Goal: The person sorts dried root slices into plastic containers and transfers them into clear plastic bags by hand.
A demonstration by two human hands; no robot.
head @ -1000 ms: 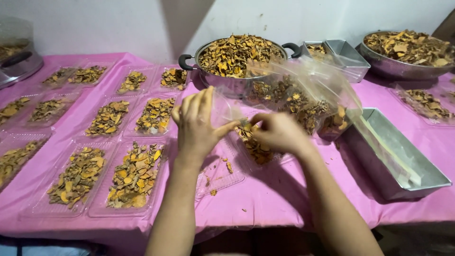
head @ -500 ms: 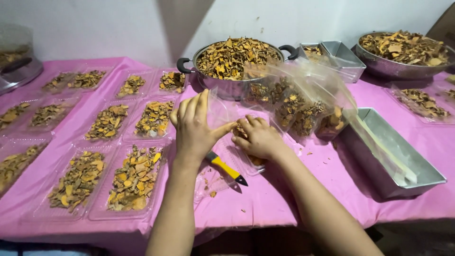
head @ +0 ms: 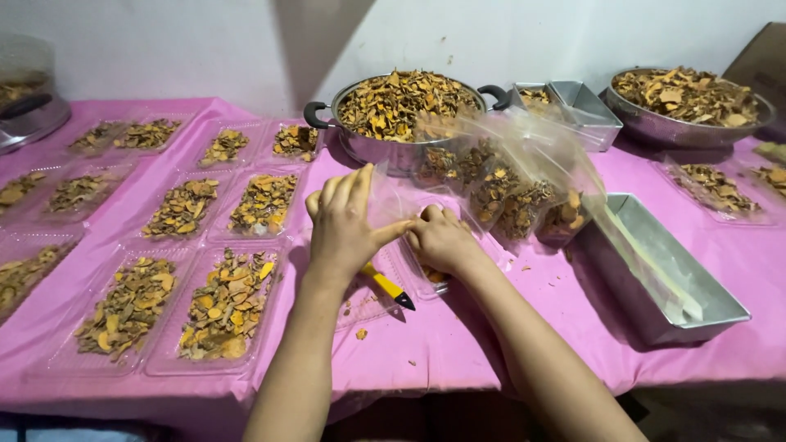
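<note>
Pressing flat with fingers spread, the left hand (head: 344,225) is steadying a clear plastic tray (head: 409,274) while the right hand (head: 442,239) is curling closed on its lid beside a yellow pen (head: 388,286).

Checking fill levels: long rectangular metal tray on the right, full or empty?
Nearly empty: rectangular metal tray shows bare metal floor, with only a clear plastic strip lying inside.

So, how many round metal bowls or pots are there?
3: pot back centre, bowl back right, another bowl cut off at far left. More may lie outside view.
</note>
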